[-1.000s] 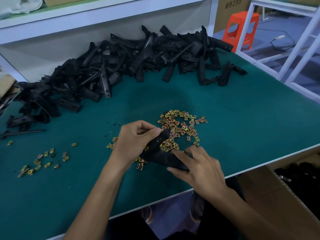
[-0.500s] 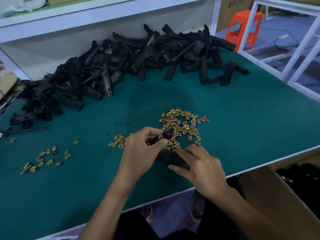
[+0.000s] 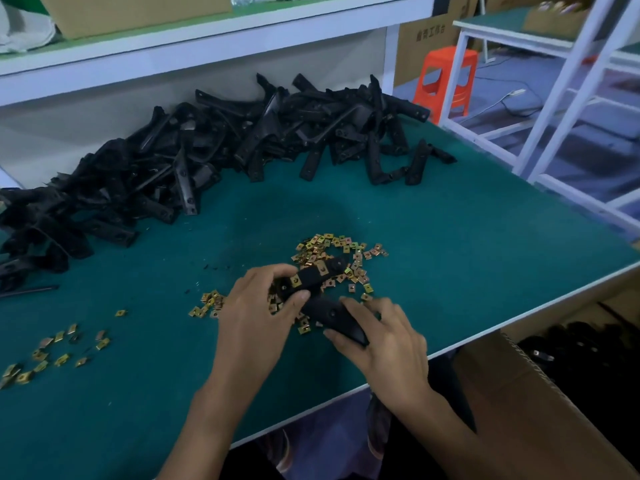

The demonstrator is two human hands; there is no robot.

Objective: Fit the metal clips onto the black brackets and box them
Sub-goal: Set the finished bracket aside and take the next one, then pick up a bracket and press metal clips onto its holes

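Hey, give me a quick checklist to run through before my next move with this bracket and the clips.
1. Hold on the bracket: ok, left hand grips its upper arm, right hand its lower arm.
2. Upper arm: ok, two fitted clips show.
3. Lower arm: not ok, its hole looks bare.
4. Seating of the fitted clips: cannot tell.
5. Supply: ok, loose clips lie beside the hands.
6. Destination: ok, box open at the right.
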